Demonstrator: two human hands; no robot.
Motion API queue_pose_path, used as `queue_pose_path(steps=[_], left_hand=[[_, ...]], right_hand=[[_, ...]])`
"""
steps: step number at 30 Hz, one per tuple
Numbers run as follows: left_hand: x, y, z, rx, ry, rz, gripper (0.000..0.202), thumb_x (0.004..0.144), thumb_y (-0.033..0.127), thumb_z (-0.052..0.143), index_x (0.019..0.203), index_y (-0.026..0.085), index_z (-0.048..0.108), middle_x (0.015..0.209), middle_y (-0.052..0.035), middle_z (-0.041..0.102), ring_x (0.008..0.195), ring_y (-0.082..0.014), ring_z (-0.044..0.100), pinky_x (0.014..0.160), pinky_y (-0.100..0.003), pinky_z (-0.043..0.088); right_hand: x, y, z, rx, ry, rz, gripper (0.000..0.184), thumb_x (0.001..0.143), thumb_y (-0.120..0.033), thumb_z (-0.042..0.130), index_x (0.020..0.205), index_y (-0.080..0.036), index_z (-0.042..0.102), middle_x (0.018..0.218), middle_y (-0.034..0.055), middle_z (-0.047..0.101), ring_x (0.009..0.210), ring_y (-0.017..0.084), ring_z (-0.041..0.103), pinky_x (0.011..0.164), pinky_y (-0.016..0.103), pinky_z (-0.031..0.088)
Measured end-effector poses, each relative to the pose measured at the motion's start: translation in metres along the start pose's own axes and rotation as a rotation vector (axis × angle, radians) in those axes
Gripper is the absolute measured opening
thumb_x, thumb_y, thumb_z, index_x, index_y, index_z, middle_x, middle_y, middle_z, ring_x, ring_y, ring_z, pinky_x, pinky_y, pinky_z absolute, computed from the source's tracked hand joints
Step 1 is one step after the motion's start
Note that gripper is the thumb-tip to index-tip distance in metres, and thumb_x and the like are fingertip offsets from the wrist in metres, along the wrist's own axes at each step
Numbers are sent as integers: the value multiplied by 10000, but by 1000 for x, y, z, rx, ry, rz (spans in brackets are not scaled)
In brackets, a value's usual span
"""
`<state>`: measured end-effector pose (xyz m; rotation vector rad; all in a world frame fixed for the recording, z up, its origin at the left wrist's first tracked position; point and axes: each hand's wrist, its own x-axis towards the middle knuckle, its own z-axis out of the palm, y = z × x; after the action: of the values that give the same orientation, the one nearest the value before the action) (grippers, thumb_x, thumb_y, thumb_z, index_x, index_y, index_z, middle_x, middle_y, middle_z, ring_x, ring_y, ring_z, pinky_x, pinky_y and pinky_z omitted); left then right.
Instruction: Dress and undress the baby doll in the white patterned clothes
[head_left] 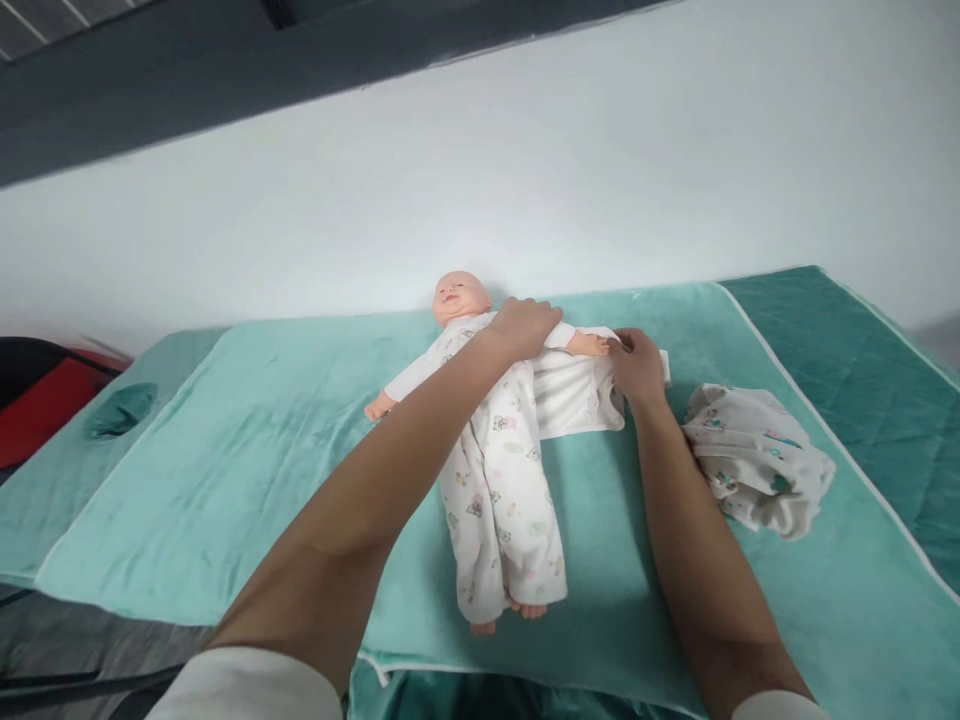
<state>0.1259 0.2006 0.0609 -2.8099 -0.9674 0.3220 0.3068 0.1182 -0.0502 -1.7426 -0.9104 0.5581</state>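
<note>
A baby doll lies on its back, wearing a white printed outfit with plain white sleeves. My left hand rests at the doll's shoulder on the right side, its fingers curled over the upper arm and partly hidden. Just past the doll's outstretched hand, my right hand pinches the edge of a white shirt. That shirt is spread beside the doll's body, under its arm. Part of the pinched cloth is hidden behind my fingers.
A crumpled white printed cloth lies to the right of my right forearm. Everything rests on a padded table with a light green cover, against a white wall. A hole shows at the table's left end, near a red object.
</note>
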Motion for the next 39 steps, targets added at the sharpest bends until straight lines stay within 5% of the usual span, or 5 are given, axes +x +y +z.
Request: queue_pose_path(steps=[10, 17, 21, 27, 39], left_hand=[[19, 26, 27, -127, -39, 22, 442, 883, 154, 562, 1324, 169, 547, 1192, -150, 681, 1107, -310, 668, 855, -404, 482], [-10, 21, 15, -283, -9, -38, 397, 917, 211, 558, 1309, 175, 601, 1308, -138, 657, 1213, -323, 611, 929, -433, 484], [-61, -11, 30, -568, 372, -272, 313, 971, 289, 526, 1252, 226, 650, 1302, -91, 681, 1236, -291, 610, 978, -414, 491], [-131, -19, 109, -1100, 879, -678, 293, 983, 386, 533, 1197, 229, 659, 1249, -80, 685, 1203, -228, 623, 1064, -380, 484], [-140, -23, 141, -1392, 789, -599, 498, 859, 465, 713, 1314, 289, 611, 1451, -68, 509, 1441, -243, 446, 1272, -392, 298]], right_hand=[[12, 5, 0, 802, 88, 34, 379, 498, -62, 480, 804, -192, 661, 877, 21, 753, 851, 145, 717, 863, 315, 576], [4, -2, 7, 683, 219, -106, 330, 528, -83, 457, 771, -194, 651, 795, 16, 721, 838, 166, 717, 913, 361, 562], [-18, -10, 24, 308, 59, -274, 296, 725, -172, 512, 940, -213, 711, 952, 38, 746, 905, 210, 692, 930, 425, 542], [-39, -16, 46, 109, -176, -388, 270, 884, -345, 563, 1088, -242, 707, 1188, 70, 732, 1162, 271, 655, 1102, 520, 442], [-69, -50, 67, -3, -330, -390, 387, 929, -529, 550, 1203, -282, 668, 1374, 37, 672, 1389, 267, 529, 1306, 559, -13]])
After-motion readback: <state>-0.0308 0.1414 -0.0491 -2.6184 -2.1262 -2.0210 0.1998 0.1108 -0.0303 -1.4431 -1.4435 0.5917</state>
